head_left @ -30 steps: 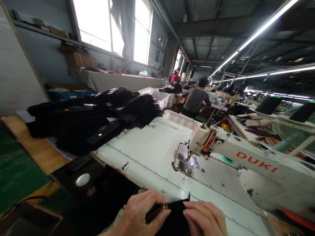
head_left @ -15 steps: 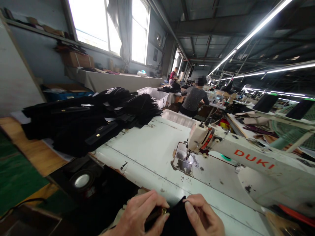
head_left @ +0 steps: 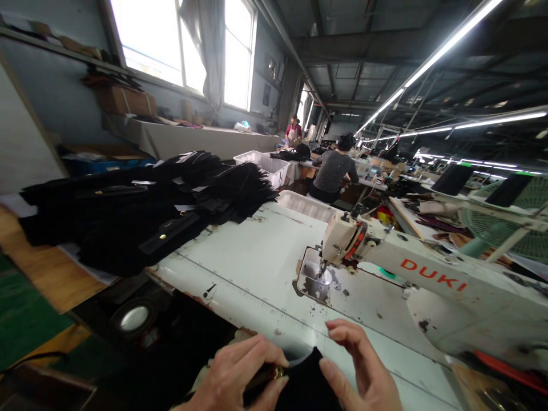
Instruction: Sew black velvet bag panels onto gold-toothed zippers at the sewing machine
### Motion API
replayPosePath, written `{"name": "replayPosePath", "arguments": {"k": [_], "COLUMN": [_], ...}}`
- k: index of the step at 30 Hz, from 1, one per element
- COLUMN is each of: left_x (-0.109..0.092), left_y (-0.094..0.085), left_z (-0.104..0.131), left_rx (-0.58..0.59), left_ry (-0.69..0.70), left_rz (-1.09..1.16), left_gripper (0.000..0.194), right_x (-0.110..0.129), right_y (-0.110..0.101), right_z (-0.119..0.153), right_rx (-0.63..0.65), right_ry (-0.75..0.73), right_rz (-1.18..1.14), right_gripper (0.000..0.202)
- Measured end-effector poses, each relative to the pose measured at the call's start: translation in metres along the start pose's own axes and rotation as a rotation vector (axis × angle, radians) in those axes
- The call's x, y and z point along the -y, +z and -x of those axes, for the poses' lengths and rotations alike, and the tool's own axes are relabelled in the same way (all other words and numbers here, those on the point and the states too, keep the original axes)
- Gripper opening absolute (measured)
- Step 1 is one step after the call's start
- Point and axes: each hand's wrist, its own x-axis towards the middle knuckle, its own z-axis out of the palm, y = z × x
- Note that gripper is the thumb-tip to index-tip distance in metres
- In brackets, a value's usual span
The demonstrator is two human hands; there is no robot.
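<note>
The left hand (head_left: 246, 374) pinches a black fabric piece (head_left: 306, 382) together with its small gold-coloured metal fitting (head_left: 279, 372) between thumb and fingers. The right hand (head_left: 359, 365) is open, thumb and fingers spread beside the right edge of the piece; whether the thumb touches it cannot be told. The piece is at the near edge of the white sewing table (head_left: 248, 251), its upper corner pointing up between the hands.

On the right, the arm of a sewing machine (head_left: 428, 271) carries the one brand that can be read, "DUKI", in red capitals. A ruler scale (head_left: 265, 302) is printed along the table's near side; its numerals are too small to read. On the left, a large pile of black fabric pieces (head_left: 128, 217) spreads across the table's far left part and a wooden board (head_left: 55, 257). Pale slips (head_left: 143, 183) lie among them, with no legible writing. At the far side, a person in a dark speckled top (head_left: 331, 171) sits with their back turned.
</note>
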Motion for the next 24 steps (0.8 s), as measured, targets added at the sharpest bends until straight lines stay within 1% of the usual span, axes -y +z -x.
{"name": "replayPosePath", "arguments": {"k": [2, 3, 5, 7, 9, 12, 15, 17, 21, 22, 24], "left_x": [-0.002, -0.002, -0.002, 0.0, 0.001, 0.003, 0.005, 0.006, 0.005, 0.004, 0.001], "left_y": [-0.001, -0.001, -0.001, 0.0, 0.0, 0.0, 0.001, 0.002, 0.0, 0.0, -0.002], "left_z": [-0.002, -0.002, -0.003, -0.003, -0.003, -0.003, -0.003, -0.004, -0.008, -0.009, -0.011], "left_rx": [0.033, 0.037, 0.024, 0.024, 0.036, 0.051, 0.008, -0.001, 0.077, 0.087, 0.083], "left_ry": [-0.006, -0.005, 0.008, 0.016, 0.025, 0.022, -0.003, -0.082, -0.344, -0.384, -0.403], "left_rz": [0.0, 0.002, 0.006, -0.003, -0.012, -0.006, 0.047, 0.093, 0.141, 0.149, 0.165], "left_gripper": [0.018, 0.018, 0.018, 0.018, 0.019, 0.019, 0.019, 0.017, 0.012, 0.011, 0.01], "right_x": [0.003, 0.006, 0.012, 0.018, 0.02, 0.02, 0.018, 0.018, 0.02, 0.02, 0.022], "right_y": [-0.003, -0.004, -0.004, -0.003, -0.002, -0.001, 0.0, 0.001, 0.003, 0.004, 0.006], "right_z": [-0.003, -0.004, -0.008, -0.01, -0.01, -0.009, -0.007, -0.007, -0.007, -0.007, -0.007], "right_rx": [0.113, 0.177, 0.268, 0.302, 0.292, 0.245, 0.196, 0.167, 0.12, 0.112, 0.094], "right_ry": [0.044, 0.06, 0.084, 0.1, 0.095, 0.052, 0.025, 0.035, 0.051, 0.037, -0.01], "right_rz": [-0.005, -0.001, 0.016, 0.019, -0.012, -0.084, -0.108, -0.109, -0.095, -0.09, -0.077], "right_gripper": [0.047, 0.048, 0.038, 0.024, 0.018, 0.019, 0.022, 0.023, 0.02, 0.019, 0.019]}}
